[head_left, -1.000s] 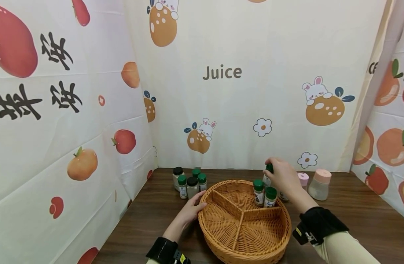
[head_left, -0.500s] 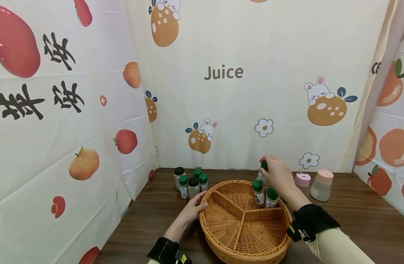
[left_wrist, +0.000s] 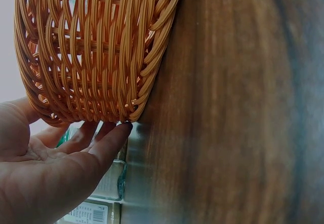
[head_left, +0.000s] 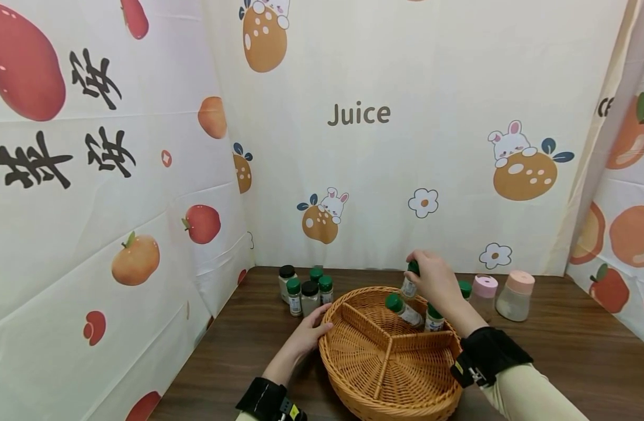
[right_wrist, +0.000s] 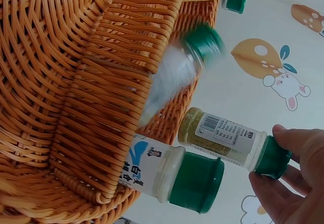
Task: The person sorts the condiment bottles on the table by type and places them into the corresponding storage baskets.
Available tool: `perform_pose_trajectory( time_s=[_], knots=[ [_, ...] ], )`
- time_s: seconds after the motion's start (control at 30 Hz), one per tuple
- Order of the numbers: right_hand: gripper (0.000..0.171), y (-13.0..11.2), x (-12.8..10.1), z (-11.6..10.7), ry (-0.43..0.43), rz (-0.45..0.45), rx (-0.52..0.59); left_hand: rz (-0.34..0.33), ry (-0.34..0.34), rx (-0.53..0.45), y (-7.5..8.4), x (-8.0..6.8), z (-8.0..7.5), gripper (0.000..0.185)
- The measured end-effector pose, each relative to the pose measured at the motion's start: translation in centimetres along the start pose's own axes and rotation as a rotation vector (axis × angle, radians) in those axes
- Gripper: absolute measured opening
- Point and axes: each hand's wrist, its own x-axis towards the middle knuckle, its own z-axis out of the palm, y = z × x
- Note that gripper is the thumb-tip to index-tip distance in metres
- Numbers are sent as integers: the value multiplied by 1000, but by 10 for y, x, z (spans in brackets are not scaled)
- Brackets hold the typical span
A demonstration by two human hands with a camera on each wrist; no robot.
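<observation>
A round wicker basket (head_left: 348, 365) with three compartments sits on the dark wooden table. My left hand (head_left: 318, 325) rests with straight fingers against its left wall; the left wrist view shows those fingers (left_wrist: 109, 138) at the basket's (left_wrist: 96, 46) base. My right hand (head_left: 415, 272) pinches the green cap of a spice jar (head_left: 409, 285) above the far compartment; in the right wrist view that jar (right_wrist: 223, 134) holds greenish powder. Inside the compartment one green-capped jar (head_left: 403, 311) leans over to the left, blurred in the right wrist view (right_wrist: 177, 74). Another jar (head_left: 434, 318) stands upright beside it.
Several small jars (head_left: 305, 289) with green and black caps cluster on the table left of the basket. Behind my right hand stand a green-capped jar (head_left: 464, 288) and two pink-lidded shakers (head_left: 483, 290) (head_left: 514, 295). Printed cloth walls close in the back and sides.
My right hand has carried its jar leftwards over the far compartment. One standing jar in the basket has tipped over to the left. The left hand stays on the basket.
</observation>
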Motion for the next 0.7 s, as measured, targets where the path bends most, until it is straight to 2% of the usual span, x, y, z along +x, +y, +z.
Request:
perform_pose_trajectory(
  time_s=[0.57,0.7],
  knots=[
    [23,1,-9,13,-71,5,-1,2,-6,2,-2,2,2,55],
    [24,-2,-8,19,-114,-11,6,20,-5,-4,-3,-2,-3,55]
  ],
)
